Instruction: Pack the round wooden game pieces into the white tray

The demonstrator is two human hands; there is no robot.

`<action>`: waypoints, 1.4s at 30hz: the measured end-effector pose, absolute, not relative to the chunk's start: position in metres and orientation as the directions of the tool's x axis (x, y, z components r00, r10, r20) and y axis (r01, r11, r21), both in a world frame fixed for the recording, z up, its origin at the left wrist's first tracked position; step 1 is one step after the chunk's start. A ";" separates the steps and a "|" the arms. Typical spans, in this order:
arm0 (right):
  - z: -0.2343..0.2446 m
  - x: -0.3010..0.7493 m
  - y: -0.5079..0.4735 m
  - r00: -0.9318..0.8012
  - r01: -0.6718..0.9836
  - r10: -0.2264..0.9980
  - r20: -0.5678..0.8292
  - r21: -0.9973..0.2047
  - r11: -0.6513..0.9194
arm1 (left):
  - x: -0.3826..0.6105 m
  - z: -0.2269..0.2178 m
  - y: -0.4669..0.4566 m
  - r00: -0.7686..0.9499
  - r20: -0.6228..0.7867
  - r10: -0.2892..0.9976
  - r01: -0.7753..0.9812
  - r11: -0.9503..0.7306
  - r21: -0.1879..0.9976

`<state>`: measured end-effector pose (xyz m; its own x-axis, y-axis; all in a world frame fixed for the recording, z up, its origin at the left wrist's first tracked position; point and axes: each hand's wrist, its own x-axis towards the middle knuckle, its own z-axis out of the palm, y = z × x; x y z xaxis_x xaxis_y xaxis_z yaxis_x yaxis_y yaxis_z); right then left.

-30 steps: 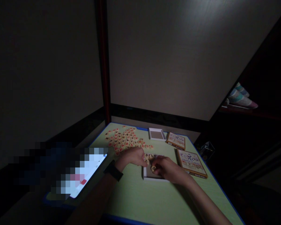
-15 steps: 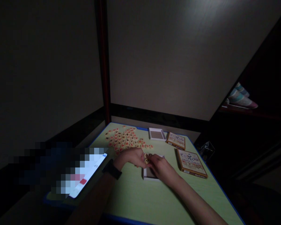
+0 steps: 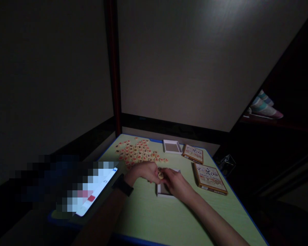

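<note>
My left hand [image 3: 143, 172], a dark watch on its wrist, is curled at the left edge of a small white-rimmed box tray [image 3: 163, 193]. Over that tray my right hand [image 3: 175, 181] has its fingers closed, meeting the left hand. Between the two hands sits a round pale game piece [image 3: 160, 175] with a dark mark, pinched by the fingers. A spread of several round pale pieces [image 3: 138, 152] with red and black marks lies on the green table [image 3: 156, 218] just beyond my left hand.
A second white-rimmed tray [image 3: 171, 147] lies at the far side of the table. Two printed orange-edged box lids [image 3: 209, 177] [image 3: 193, 153] lie to the right. A lit tablet [image 3: 92, 194] leans at the left edge. Folded cloths [image 3: 264, 107] rest on a dark shelf at right.
My right hand moved left and away from the tray's middle to meet my left hand; the pieces seen earlier under it are now gathered between the fingertips.
</note>
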<state>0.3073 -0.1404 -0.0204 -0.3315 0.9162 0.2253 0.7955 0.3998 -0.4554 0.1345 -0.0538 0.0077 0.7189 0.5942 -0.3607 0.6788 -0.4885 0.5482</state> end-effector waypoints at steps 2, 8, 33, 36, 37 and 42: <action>-0.017 0.312 -0.140 -0.318 0.783 0.914 0.250 -0.474 0.402 | 0.133 0.007 -0.052 0.720 -0.372 0.586 0.679 -0.483 0.553; -0.002 0.333 -0.138 -0.195 0.792 0.946 0.260 -0.528 0.308 | 0.130 0.011 -0.051 0.722 -0.365 0.588 0.666 -0.446 0.598; -0.019 0.330 -0.131 -0.256 0.799 0.933 0.254 -0.488 0.352 | 0.189 0.004 -0.160 0.990 -0.112 0.090 0.140 -0.786 0.602; -0.009 0.333 -0.133 -0.238 0.781 0.931 0.276 -0.515 0.352 | 0.186 0.005 -0.161 0.967 0.101 0.232 0.143 -0.831 0.537; -0.006 0.335 -0.134 -0.221 0.785 0.932 0.288 -0.514 0.346 | 0.186 0.003 -0.161 0.944 0.189 0.271 0.153 -0.866 0.477; 0.006 0.350 -0.124 -0.094 0.835 0.925 0.368 -0.476 0.275 | 0.189 -0.015 -0.162 0.876 0.462 0.143 0.088 -0.987 0.138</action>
